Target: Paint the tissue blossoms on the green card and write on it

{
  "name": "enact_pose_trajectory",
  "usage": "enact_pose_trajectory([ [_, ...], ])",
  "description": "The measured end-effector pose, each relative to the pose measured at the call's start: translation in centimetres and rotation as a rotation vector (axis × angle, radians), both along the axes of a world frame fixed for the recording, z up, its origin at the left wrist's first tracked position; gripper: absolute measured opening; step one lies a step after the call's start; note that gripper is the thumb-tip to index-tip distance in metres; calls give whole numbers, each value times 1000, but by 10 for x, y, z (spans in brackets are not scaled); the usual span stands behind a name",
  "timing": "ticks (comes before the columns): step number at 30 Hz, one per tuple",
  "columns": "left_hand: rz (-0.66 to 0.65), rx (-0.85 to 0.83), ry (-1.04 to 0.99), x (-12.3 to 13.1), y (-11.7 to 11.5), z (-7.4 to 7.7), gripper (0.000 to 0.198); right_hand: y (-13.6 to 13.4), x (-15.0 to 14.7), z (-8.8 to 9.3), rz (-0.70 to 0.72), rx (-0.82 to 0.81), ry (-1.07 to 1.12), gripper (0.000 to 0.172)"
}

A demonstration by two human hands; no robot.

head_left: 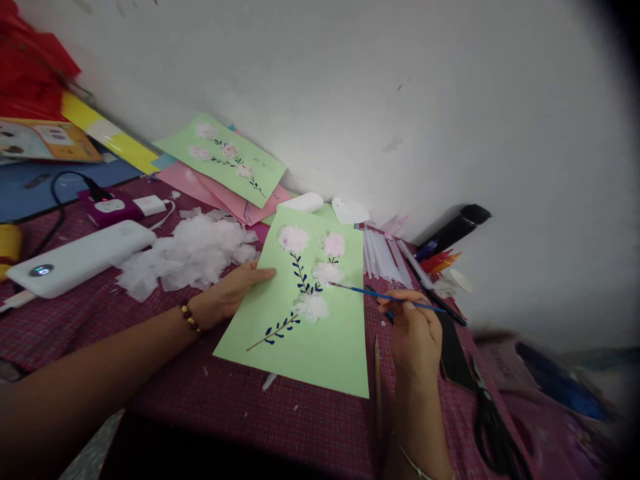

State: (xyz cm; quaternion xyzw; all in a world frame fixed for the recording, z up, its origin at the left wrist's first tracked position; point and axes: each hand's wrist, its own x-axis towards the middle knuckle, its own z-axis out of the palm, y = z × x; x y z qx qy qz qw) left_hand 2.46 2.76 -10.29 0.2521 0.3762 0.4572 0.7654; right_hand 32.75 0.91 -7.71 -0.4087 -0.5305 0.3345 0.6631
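Note:
A light green sheet (320,333) lies on the red checked cloth, bearing fluffy white and pink paper flowers and dark blue painted leaves on stems. My left hand (235,290) rests on the sheet's left edge, fingers flat and pressing it down; a bead bracelet circles the wrist. My right hand (415,333) pinches a thin blue paintbrush (380,295), whose tip reaches the paper close to the middle white flower (327,272).
A pile of torn white tissue (190,252) and a white power bank (75,257) lie at left. Finished green and pink sheets (225,160) lean by the wall. White strips (383,257), a black bottle (453,230), scissors (493,427) and a pencil (378,387) sit at right.

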Motion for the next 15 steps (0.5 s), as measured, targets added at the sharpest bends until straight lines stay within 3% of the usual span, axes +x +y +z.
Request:
enact_pose_trajectory([
  [6,-2,-1,6,1,-1,-1,29,2,-1,0,-24,-3,-15,13],
  [10,4,5,5,1,-1,0,36,2,-4,5,-42,70,134,11],
  [15,24,38,14,2,-1,0,41,2,-13,4,-91,13,109,12],
])
